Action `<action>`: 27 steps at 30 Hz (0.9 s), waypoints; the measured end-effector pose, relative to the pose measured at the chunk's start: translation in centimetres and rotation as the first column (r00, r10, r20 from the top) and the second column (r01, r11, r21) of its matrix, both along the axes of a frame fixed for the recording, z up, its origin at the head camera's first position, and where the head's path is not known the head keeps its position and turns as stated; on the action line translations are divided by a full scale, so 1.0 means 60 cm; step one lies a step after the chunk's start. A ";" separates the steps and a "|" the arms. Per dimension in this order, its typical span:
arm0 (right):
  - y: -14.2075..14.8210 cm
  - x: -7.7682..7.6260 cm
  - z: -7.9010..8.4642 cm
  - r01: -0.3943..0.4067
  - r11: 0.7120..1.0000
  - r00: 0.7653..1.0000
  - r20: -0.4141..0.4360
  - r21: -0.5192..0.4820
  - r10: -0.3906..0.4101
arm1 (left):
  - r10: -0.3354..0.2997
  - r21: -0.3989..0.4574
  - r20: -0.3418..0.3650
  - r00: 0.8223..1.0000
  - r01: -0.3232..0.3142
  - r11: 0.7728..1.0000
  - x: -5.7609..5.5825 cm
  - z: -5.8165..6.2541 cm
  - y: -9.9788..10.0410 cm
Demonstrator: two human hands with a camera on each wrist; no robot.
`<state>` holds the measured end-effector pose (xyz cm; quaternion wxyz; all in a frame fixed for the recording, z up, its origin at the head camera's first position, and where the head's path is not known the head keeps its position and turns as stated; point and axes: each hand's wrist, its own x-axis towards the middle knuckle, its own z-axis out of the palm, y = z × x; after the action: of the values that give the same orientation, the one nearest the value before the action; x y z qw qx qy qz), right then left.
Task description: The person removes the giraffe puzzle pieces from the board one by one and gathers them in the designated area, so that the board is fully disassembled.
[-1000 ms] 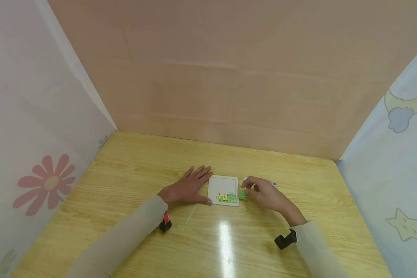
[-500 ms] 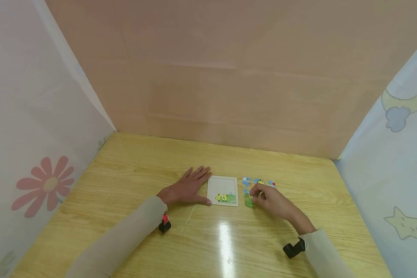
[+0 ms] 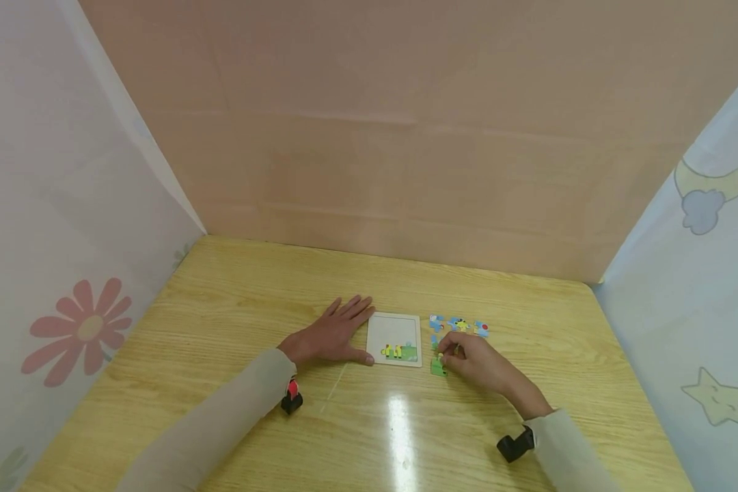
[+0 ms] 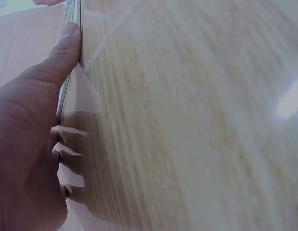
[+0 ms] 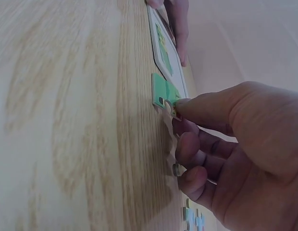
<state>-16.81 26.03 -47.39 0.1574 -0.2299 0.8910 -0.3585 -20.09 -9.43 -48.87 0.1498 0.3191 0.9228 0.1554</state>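
Note:
My right hand [image 3: 476, 362] pinches a green jigsaw piece [image 3: 439, 367] between thumb and fingers, low over the table. In the right wrist view, the thumb presses on the edge of this green jigsaw piece [image 5: 161, 91], and the other fingers curl behind it. A square white puzzle tray [image 3: 393, 328] lies just to its left, with several yellow and green pieces [image 3: 402, 351] along its near side. My left hand [image 3: 332, 338] lies spread on the table, thumb and fingertips at the tray's left edge. The left wrist view shows its thumb [image 4: 65, 50] straight along that edge.
Loose blue, yellow and red puzzle pieces [image 3: 461, 324] lie beyond my right hand. Another small blue and green piece [image 3: 434, 342] sits partly behind my fingers. A tan wall [image 3: 369, 171] stands at the table's back, with patterned cloth [image 3: 707, 287] on the right side.
My right hand has drawn the green jigsaw piece away from the tray's right edge, to the right and nearer me, and the piece has turned. The left hand stays put.

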 end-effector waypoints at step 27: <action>-0.062 -0.025 0.011 -0.048 0.998 0.999 -0.023 0.040 0.049 | 0.005 -0.015 0.001 1.000 -0.005 1.000 -0.001 -0.004 0.000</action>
<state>-18.31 22.34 -46.74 0.1599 -0.2526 0.8938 -0.3343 -20.13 -9.41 -49.09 0.1524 0.3158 0.9246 0.1491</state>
